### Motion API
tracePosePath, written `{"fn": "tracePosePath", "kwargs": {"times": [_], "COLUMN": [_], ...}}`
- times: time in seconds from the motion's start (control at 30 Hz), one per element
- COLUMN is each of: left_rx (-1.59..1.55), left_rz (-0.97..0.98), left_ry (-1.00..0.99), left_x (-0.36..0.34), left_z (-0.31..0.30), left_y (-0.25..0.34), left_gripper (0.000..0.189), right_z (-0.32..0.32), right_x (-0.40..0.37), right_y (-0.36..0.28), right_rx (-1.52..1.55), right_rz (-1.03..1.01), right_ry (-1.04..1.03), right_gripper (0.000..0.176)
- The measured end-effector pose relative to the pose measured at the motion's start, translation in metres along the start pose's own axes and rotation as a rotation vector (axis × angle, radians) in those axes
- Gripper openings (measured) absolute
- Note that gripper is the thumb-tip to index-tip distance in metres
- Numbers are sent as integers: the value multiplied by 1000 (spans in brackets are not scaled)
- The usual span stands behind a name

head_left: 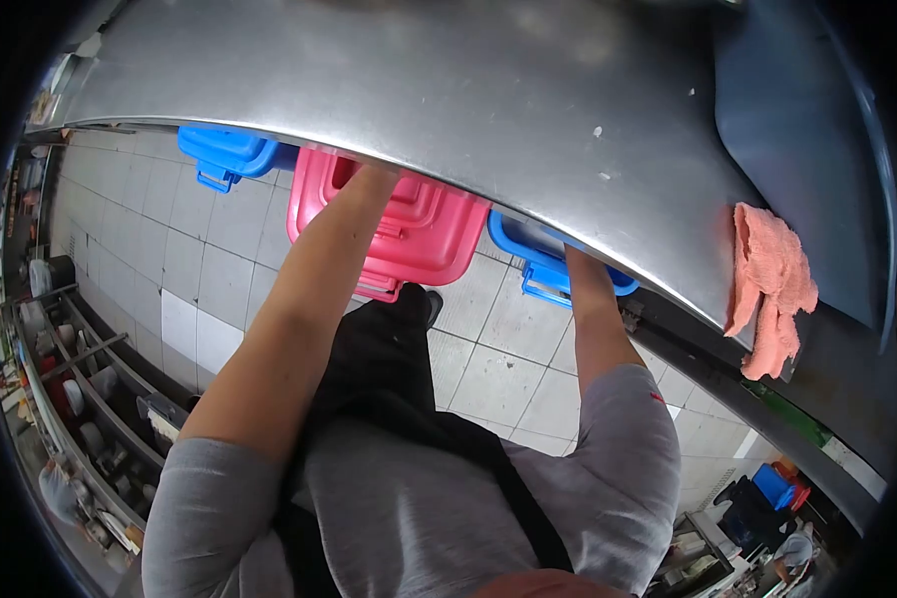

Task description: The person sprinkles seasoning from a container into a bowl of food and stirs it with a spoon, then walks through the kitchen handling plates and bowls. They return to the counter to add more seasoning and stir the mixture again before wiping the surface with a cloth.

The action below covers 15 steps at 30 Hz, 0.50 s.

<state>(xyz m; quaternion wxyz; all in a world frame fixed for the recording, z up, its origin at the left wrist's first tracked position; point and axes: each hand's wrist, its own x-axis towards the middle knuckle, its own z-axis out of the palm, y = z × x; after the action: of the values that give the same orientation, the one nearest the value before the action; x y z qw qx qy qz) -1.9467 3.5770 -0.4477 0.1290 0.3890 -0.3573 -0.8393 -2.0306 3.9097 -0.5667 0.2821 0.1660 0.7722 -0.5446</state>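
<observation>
Both my hands are hidden beneath the front edge of the steel counter (399, 80), so their fingers and anything in them do not show. My left forearm (319, 259) passes over a pink lidded plastic bin (453, 234) and goes under the edge there. Over on the right, my right forearm (593, 304) reaches under at a blue plastic bin (513, 237) with a handle on its front. Whether either hand touches a bin cannot be seen. Another blue bin (231, 149) sits farther left, partly under the counter.
A salmon-pink cloth (772, 284) hangs at the counter's right end, beside a large blue-grey surface (817, 149). Grey floor tiles (498, 384) lie below. Along the left stands a metal rack (95, 399) with several items. Smaller blue and red containers (775, 486) are at lower right.
</observation>
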Motion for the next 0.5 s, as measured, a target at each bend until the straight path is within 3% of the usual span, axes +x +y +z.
{"fn": "tracePosePath", "kwargs": {"times": [0.5], "left_rx": [107], "left_rz": [-30], "left_ry": [-26], "left_x": [-4], "left_z": [1], "left_y": [0], "left_gripper": [21], "right_z": [-66], "right_x": [-17], "right_y": [-25], "right_rx": [-62], "right_rz": [29], "right_ry": [-85], "right_gripper": [15]}}
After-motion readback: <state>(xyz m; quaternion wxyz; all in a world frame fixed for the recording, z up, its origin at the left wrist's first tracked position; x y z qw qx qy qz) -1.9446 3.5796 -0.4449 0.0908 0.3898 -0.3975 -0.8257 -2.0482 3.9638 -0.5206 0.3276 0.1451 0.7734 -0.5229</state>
